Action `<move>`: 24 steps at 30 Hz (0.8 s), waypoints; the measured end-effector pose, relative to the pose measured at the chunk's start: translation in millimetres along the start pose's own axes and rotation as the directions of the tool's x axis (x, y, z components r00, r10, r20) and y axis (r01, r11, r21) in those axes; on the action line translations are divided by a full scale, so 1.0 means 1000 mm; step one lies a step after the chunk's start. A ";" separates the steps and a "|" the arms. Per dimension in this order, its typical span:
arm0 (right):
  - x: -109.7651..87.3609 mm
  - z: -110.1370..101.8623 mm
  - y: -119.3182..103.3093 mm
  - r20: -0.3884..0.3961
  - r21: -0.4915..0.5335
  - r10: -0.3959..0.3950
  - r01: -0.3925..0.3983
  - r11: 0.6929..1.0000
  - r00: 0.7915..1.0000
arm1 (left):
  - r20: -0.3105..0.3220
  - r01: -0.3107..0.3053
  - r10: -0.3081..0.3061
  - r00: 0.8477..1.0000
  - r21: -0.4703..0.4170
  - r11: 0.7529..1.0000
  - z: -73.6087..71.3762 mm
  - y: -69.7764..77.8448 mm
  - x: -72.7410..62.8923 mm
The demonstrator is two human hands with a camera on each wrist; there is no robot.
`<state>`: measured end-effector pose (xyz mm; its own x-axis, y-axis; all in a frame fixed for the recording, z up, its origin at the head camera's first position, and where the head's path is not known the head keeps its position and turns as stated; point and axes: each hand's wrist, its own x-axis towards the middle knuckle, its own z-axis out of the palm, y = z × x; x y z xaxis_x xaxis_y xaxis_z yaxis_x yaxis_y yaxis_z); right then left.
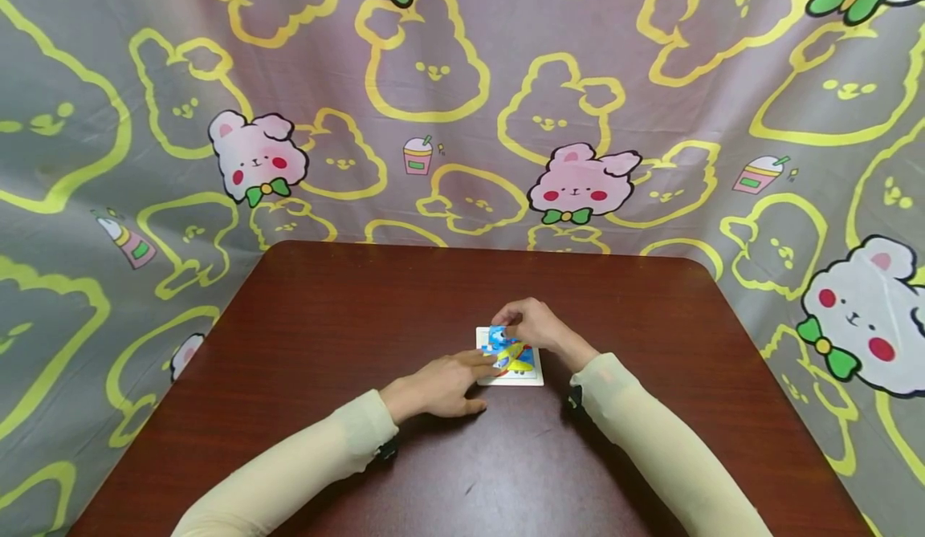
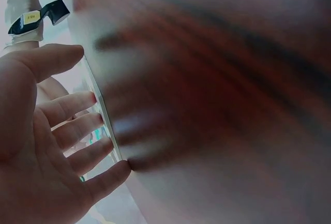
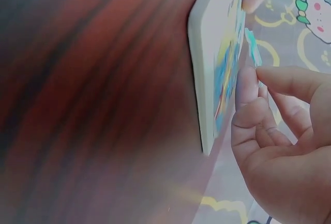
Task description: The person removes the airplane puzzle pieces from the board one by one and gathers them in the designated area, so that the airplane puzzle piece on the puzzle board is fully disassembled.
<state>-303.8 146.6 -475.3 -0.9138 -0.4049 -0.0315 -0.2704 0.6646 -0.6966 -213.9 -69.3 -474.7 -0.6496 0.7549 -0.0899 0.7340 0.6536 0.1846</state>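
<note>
A small white-framed picture puzzle board point(image 1: 531, 378) with a blue, yellow and red picture lies flat on the table. My left hand point(image 1: 446, 383) rests at its left side, straight fingers reaching over the picture; its spread fingers point(image 2: 77, 159) reach the board's edge in the left wrist view. At the far side, my right hand point(image 1: 536, 324) pinches a thin blue puzzle piece point(image 1: 497, 335) between thumb and fingertips. Seen from the right wrist, this blue piece point(image 3: 253, 48) stands tilted close over the board, partly hidden behind the fingertips.
The dark brown wooden table point(image 1: 376, 296) extends around the board on all sides. Behind and beside it hangs a grey curtain point(image 1: 462, 63) with a cartoon rabbit print. A black wrist device point(image 1: 388, 447) sits on the left sleeve, another point(image 1: 575, 396) on the right.
</note>
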 end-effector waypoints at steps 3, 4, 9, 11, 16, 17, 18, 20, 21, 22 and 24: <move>-0.002 -0.005 0.004 -0.002 0.031 0.006 -0.006 0.999 1.000 | 0.000 -0.001 0.001 1.000 -0.002 1.000 0.000 0.001 0.000; -0.003 -0.006 0.004 -0.004 0.036 0.006 -0.006 0.999 1.000 | 0.000 0.000 0.000 1.000 -0.005 1.000 0.000 0.001 0.000; -0.006 -0.015 0.012 -0.006 0.058 0.026 -0.026 0.998 1.000 | 0.006 0.009 -0.009 1.000 -0.007 1.000 -0.001 0.001 0.000; -0.007 -0.018 0.015 -0.003 0.072 0.044 -0.043 0.996 0.999 | 0.013 0.013 -0.013 1.000 -0.008 1.000 -0.001 0.001 0.000; -0.010 -0.027 0.023 -0.016 0.102 0.068 -0.066 0.993 0.998 | 0.023 0.016 -0.016 1.000 -0.001 1.000 -0.002 0.001 0.000; -0.011 -0.029 0.025 -0.016 0.108 0.070 -0.068 0.992 0.997 | 0.024 0.016 -0.016 1.000 -0.003 1.000 -0.002 0.001 0.000; -0.011 -0.031 0.028 -0.020 0.112 0.074 -0.071 0.991 0.997 | 0.024 0.015 -0.015 1.000 -0.004 1.000 -0.003 0.001 0.000; -0.013 -0.033 0.031 -0.019 0.122 0.083 -0.080 0.989 0.996 | 0.022 0.012 -0.012 1.000 -0.009 1.000 -0.003 0.001 0.001; -0.013 -0.035 0.033 -0.016 0.128 0.087 -0.085 0.988 0.996 | 0.021 0.011 -0.011 1.000 -0.012 1.000 -0.003 0.001 0.001; -0.013 -0.037 0.036 -0.012 0.134 0.087 -0.085 0.987 0.996 | 0.020 0.009 -0.009 1.000 -0.014 1.000 -0.003 0.001 0.001; -0.015 -0.039 0.040 -0.008 0.145 0.099 -0.096 0.985 0.995 | 0.017 0.006 -0.006 1.000 -0.015 1.000 -0.002 0.001 0.001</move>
<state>-312.9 203.6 -474.1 -0.9384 -0.3324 -0.0944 -0.1342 0.6025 -0.7868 -214.2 -67.9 -472.4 -0.6503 0.7520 -0.1078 0.7270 0.6572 0.1990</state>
